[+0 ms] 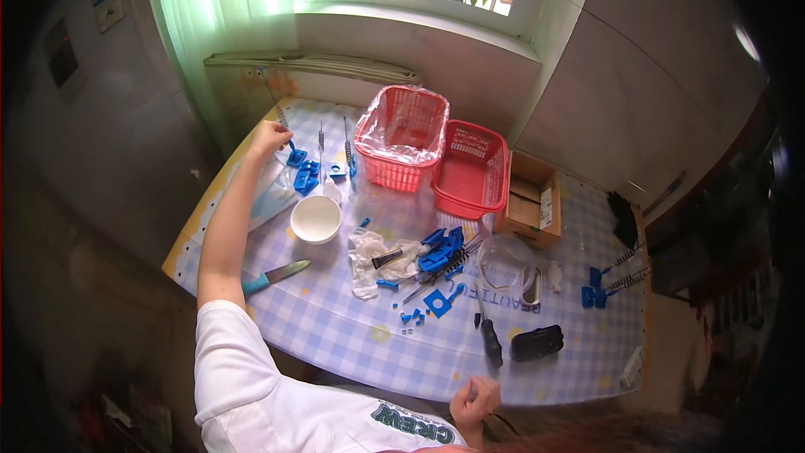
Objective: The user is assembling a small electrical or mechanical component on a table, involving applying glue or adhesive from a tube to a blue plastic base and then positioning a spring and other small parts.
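Note:
My left hand (270, 139) reaches to the far left of the table, its fingers pinched on a thin spring-wound rod (283, 117) that stands up above a blue plastic base (297, 156). The exact grip point is partly hidden by the fingers. Two similar spring rods (321, 139) rise nearby, and more blue plastic parts (307, 176) lie beside them. Close to the front edge, my right hand (475, 401) is curled closed; whatever it may hold is hidden. A black-handled screwdriver (490, 342) lies just beyond it, with a black case (537, 342) to its right.
Two red baskets (471, 197) and a cardboard box (530, 210) stand at the back. A white bowl (316, 220) sits left of centre, and a knife (277, 276) lies near my left forearm. Blue parts (440, 252) and crumpled tissue (369, 264) cover the middle; spring rods (625, 281) lie right.

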### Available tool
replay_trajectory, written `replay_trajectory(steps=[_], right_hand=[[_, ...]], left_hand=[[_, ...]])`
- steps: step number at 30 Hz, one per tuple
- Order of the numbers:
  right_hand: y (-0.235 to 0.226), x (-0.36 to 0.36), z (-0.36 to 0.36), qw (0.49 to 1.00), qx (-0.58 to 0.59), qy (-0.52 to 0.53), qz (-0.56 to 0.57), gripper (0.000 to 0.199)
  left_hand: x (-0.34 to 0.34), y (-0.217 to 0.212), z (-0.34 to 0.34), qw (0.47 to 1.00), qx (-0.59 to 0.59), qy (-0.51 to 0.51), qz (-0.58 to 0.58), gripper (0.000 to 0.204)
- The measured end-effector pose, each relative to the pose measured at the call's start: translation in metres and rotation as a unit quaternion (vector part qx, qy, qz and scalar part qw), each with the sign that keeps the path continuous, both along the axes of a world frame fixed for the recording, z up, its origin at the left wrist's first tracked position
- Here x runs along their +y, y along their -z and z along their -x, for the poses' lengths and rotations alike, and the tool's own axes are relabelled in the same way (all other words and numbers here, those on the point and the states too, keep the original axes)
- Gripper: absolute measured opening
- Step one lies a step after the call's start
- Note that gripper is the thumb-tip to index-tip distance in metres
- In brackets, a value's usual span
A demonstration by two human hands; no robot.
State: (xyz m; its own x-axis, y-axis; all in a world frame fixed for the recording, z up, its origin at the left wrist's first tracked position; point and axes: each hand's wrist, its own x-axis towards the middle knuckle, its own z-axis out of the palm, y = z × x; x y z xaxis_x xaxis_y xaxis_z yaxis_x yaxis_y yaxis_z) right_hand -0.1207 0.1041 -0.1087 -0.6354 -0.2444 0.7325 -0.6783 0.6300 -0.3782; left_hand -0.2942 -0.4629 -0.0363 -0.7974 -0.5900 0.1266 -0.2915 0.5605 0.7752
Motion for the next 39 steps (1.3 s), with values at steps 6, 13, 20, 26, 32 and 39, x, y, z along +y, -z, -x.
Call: replay_trajectory(steps=[6, 13, 20, 26, 32, 39], right_hand=[[-0.002, -0.004, 0.001, 1.0, 0.01, 0.023, -0.014, 0.016], [-0.002, -0.002, -0.001, 0.999, 0.008, 0.041, -0.025, 0.017], [-0.003, -0.003, 0.0, 0.999, -0.001, 0.029, -0.026, 0.018], [-0.005, -0.003, 0.0, 1.0, -0.014, 0.007, -0.019, 0.018], [-0.005, -0.002, 0.001, 1.0, -0.017, -0.001, -0.016, 0.02], [-0.005, -0.001, 0.001, 1.0, -0.012, 0.009, -0.004, 0.019]], left_hand=[[-0.011, -0.004, 0.034, 0.993, 0.025, -0.091, 0.063, 0.015], [-0.006, -0.001, 0.074, 0.984, -0.001, -0.107, 0.139, 0.015], [-0.027, 0.016, 0.064, 0.991, -0.048, -0.107, 0.07, 0.036], [0.036, -0.05, -0.031, 0.94, -0.165, 0.114, 0.275, 0.062], [0.057, -0.023, -0.092, 0.919, -0.247, 0.137, 0.274, 0.07], [0.071, -0.052, -0.112, 0.883, -0.363, -0.026, 0.296, 0.059]])
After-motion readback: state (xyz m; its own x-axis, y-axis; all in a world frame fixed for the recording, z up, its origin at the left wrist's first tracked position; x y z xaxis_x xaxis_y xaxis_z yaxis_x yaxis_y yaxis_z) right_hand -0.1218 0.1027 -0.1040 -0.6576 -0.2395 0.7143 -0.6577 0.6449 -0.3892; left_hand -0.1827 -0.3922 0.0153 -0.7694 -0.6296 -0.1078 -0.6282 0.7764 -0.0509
